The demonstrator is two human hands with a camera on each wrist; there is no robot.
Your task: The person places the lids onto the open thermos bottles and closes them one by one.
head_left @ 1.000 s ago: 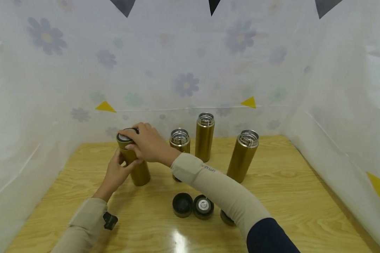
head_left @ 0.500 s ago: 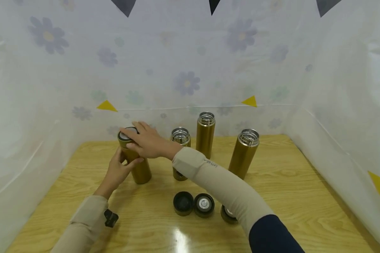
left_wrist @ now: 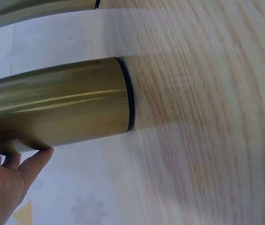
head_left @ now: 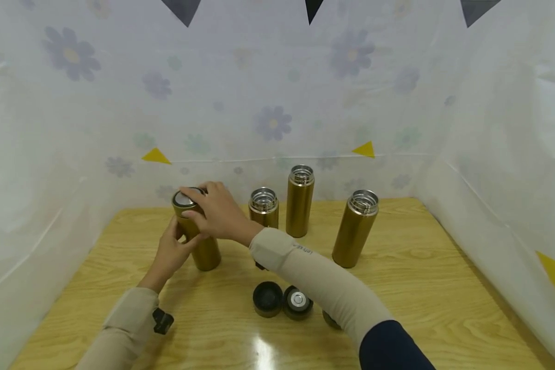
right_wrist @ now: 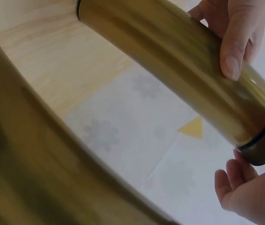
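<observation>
At the left of the table stands a tall gold thermos bottle (head_left: pixel 207 255), upright on the wood. My left hand (head_left: pixel 168 253) grips its body, with thumb and fingers on opposite sides. Its lid (head_left: pixel 185 199), black-edged with a silvery top, sits on the mouth. My right hand (head_left: pixel 219 213) holds this lid from above, thumb at the near side and fingers over the top. In the right wrist view a dark ring divides the lid (right_wrist: pixel 262 151) from the body, and the right fingers (right_wrist: pixel 235 173) curl at the lid. The left wrist view shows the bottle's black-rimmed base (left_wrist: pixel 128 93) on the table.
Three lidless gold bottles stand to the right: a near one (head_left: pixel 264 205) partly behind my right arm, one (head_left: pixel 299 205) at the back, another (head_left: pixel 356 231) farther right. Lids (head_left: pixel 267 299) (head_left: pixel 298 302) lie in front, a third (head_left: pixel 330 319) mostly under my sleeve.
My right hand's fingers spread flatter over the lid half a second ago, then curled round it again as the wrist turned and lowered slightly. The left hand and bottle stayed in place.
</observation>
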